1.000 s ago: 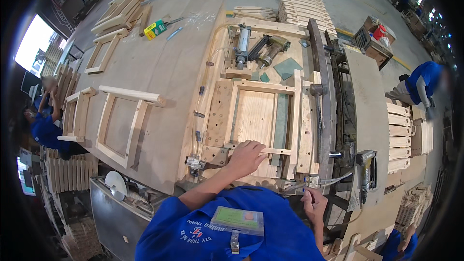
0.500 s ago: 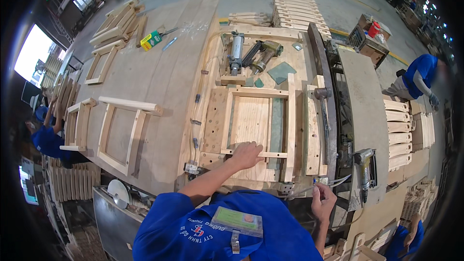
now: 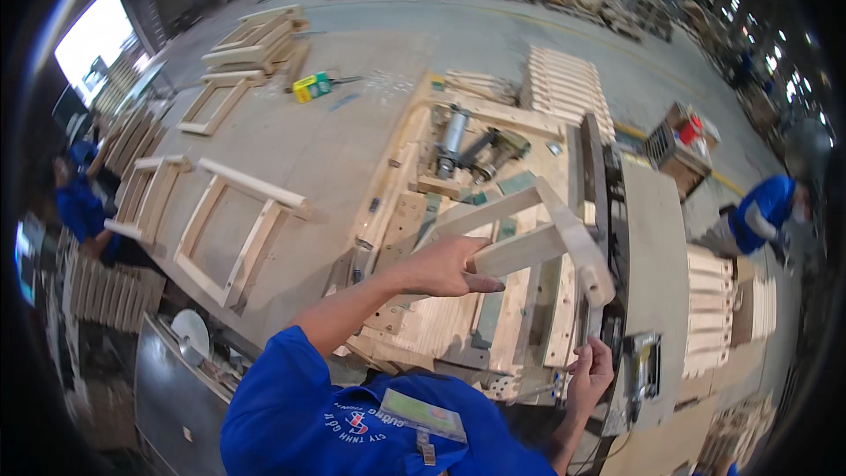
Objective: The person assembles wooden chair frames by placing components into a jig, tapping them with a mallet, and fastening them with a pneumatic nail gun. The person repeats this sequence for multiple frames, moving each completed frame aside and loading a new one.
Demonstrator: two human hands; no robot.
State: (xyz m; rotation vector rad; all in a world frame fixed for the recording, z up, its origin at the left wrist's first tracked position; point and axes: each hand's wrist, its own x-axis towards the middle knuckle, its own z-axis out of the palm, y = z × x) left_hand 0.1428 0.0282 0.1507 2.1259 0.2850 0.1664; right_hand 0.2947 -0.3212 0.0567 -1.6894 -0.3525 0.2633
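Note:
My left hand (image 3: pixel 449 266) is closed around one end of a pale wooden frame (image 3: pixel 520 247), thumb below the rail. The frame is tilted and raised above the wooden jig (image 3: pixel 410 220) on the bench. Its thicker right rail (image 3: pixel 577 247) slants toward me, with a hole near its close end. Just below that end is my right hand (image 3: pixel 589 375), its fingers curled; what they hold, if anything, I cannot make out. A slim bar-like piece (image 3: pixel 583 322) shows between the rail and these fingers.
Beyond the jig lie an air cylinder (image 3: pixel 454 141) and a nail gun (image 3: pixel 502 154). Another air tool (image 3: pixel 643 366) is at right. More frames (image 3: pixel 233 229) stand on the left tabletop, near a yellow-green box (image 3: pixel 311 88). Co-workers stand at left (image 3: pixel 84 203) and right (image 3: pixel 765 211).
The frame has come up out of the jig and tilted, held in my left hand. My right hand has left the spot by the valve and hoses. The whole view has turned somewhat.

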